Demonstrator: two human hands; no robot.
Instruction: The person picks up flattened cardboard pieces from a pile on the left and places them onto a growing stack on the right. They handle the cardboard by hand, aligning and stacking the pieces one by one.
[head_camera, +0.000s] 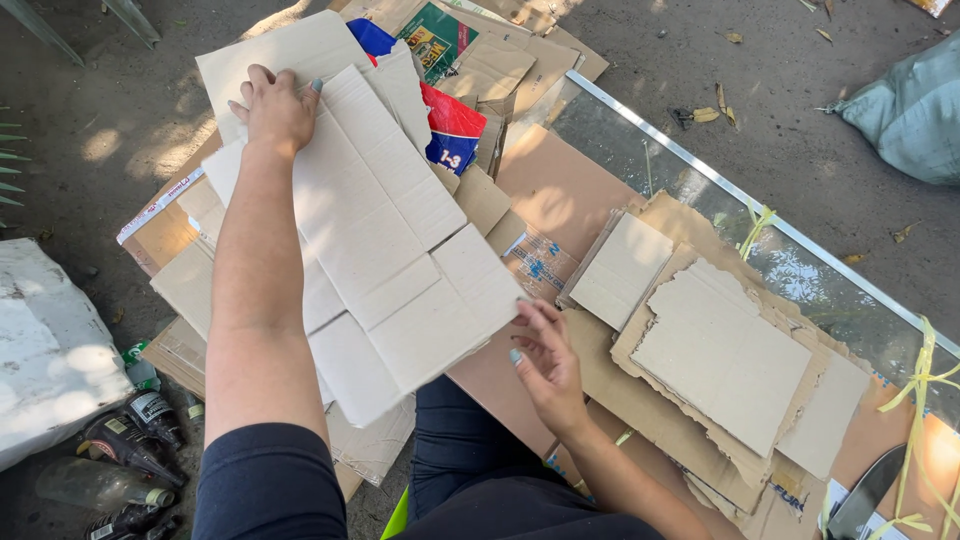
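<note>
I am viewing from the head camera, looking down at bare ground (720, 70) scattered with dry leaves. A long glass pane with a metal edge (700, 175) is running diagonally across the right side, with yellow plastic straps (925, 385) lying over it. Brown cardboard sheets (560, 185) are lying on the pane and the ground, forming a loose layer under everything else.

The largest item being handled is a flattened pale cardboard box (390, 250), unfolded, flaps out, lying on top of a stack of other flattened pale sheets (190, 285). To the right, a torn-edged pile of brown and grey cardboard pieces (720, 355) is sitting apart from it. A white sack (50, 350) is occupying the lower left, and a grey-green bag (910, 110) the upper right. Past the box, coloured printed cartons (450, 125) in red, blue and green are poking out from under more brown card.

The left hand (275, 105) is resting flat on the far corner of the flattened box, fingers spread and pressing down. The right hand (545, 355) is touching the near right edge of the same box, fingers loosely open, fingertips at the flap edge; I cannot tell whether it is pinching the card.

Dark plastic bottles (130, 440) are lying beside the sack at lower left.
</note>
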